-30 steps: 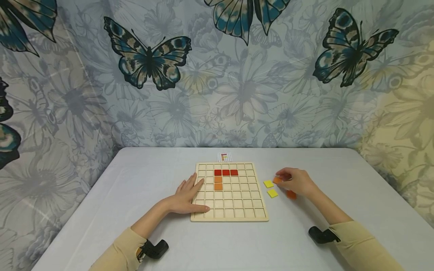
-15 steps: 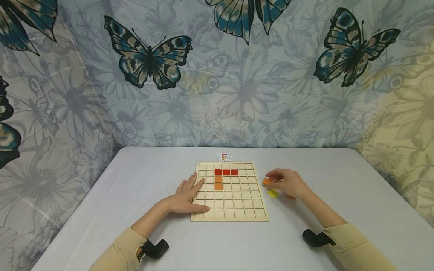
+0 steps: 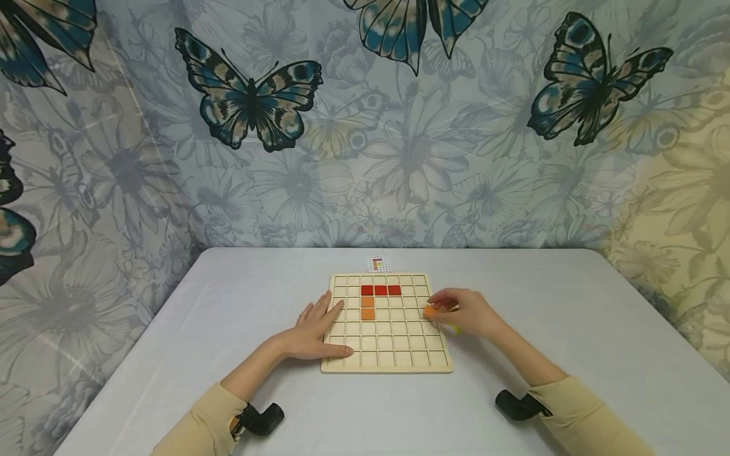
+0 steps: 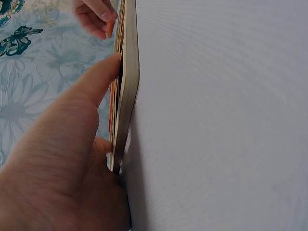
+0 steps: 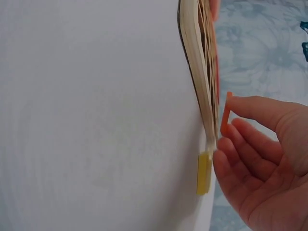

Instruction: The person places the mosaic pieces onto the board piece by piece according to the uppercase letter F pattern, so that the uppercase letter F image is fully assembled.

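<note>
I am looking into what seems a small booth arranged for tabletop work: a white-covered table [image 3: 371, 411] stands before a backdrop [image 3: 490, 225] printed with pale flowers [image 3: 412, 155] and large dark-edged butterflies [image 3: 251, 106], wrapping round both sides. Whether home or studio, I cannot tell.

Grid board [image 3: 393, 343], lower centre: wood, smooth, matt. Inset tiles [image 3: 380, 291]: smooth, matt. Worktop [image 3: 256, 278], lower half: smooth, matt. Backdrop [image 3: 319, 209], upper half: printed sheet, faintly glossy at left. Sleeves [image 3: 199, 421]: matt cloth.
</note>
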Available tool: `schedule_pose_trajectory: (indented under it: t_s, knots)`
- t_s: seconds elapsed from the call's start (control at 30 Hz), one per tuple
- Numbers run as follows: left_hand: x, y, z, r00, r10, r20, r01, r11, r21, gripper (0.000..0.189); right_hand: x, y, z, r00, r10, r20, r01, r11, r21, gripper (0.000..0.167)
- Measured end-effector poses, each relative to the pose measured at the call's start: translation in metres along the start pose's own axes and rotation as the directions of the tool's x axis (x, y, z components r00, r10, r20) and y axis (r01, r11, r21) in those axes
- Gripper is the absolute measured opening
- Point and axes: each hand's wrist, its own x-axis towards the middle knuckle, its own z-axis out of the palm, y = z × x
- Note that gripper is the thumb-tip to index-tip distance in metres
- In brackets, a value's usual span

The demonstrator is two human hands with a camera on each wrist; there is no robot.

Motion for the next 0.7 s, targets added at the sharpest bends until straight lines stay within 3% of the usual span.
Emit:
schedule_pose_trajectory:
  t_s: [0.23, 0.7]
  knots:
    - [0.001, -0.002, 0.001, 1.0, 0.005, -0.006, -0.005, 1.0, 0.005, 0.104, 0.001, -0.011, 0.009, 1.0, -0.005, 0.022, 0.005, 1.0, 0.021, 0.031]
    - [0.002, -0.002, 0.001, 1.0, -0.008, -0.001, 0.008, 1.0, -0.003, 0.104, 0.006, -0.03, 0.027, 0.987, -0.134, 0.091, 0.128, 0.989, 0.072, 0.028]
